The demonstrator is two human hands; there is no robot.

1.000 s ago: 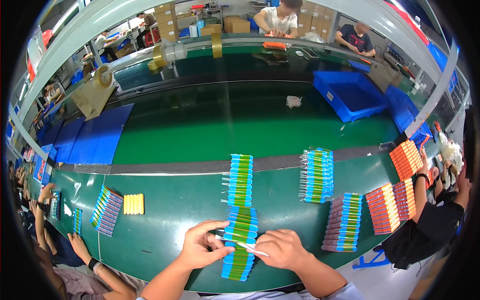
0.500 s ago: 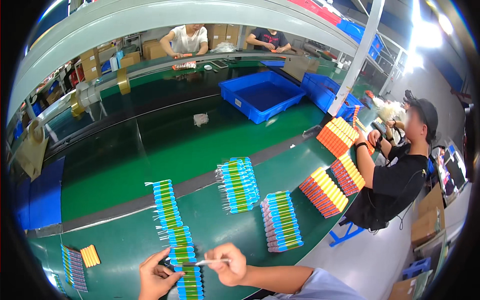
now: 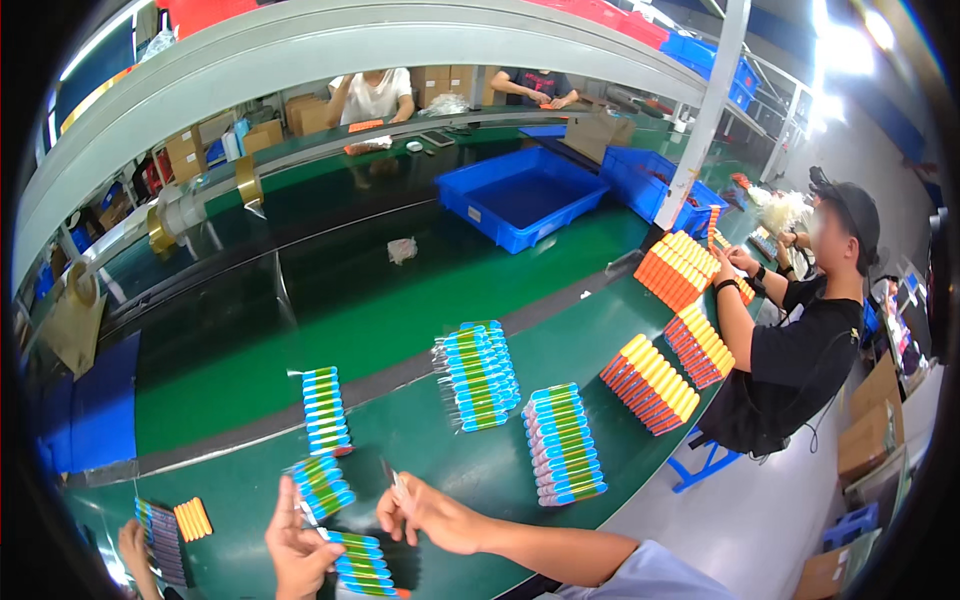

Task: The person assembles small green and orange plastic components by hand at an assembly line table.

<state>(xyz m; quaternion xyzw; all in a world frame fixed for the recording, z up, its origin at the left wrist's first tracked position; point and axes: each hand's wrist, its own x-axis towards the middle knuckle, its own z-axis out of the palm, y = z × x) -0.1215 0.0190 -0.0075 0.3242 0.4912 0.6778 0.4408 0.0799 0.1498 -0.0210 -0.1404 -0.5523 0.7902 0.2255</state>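
Blue sticks banded in green lie side by side in bundles on the green table. My left hand [image 3: 298, 548] holds a short, tilted bundle of sticks [image 3: 322, 487] at its left edge. Its thumb is by another bundle [image 3: 362, 565] just below; whether it grips that one too is unclear. A third bundle [image 3: 326, 412] lies straight above, apart from the held one. My right hand [image 3: 428, 512], just right of these, is closed round a thin metal knife [image 3: 392, 474] with its tip pointing up and left. Most of its handle is hidden in the fingers.
Two stacked blue bundles [image 3: 478, 375] [image 3: 563, 445] lie to the right, then orange and yellow bundles [image 3: 650, 385] by a co-worker in black [image 3: 790, 370]. Another person's hand [image 3: 133, 545] is at far left beside a bundle [image 3: 165, 540]. A blue tray [image 3: 520, 235] stands behind.
The long row of sticks is now split into separate pieces, with the middle one tilted. My right hand has moved left and up off the row with the knife. Another person's hand has appeared at far left.
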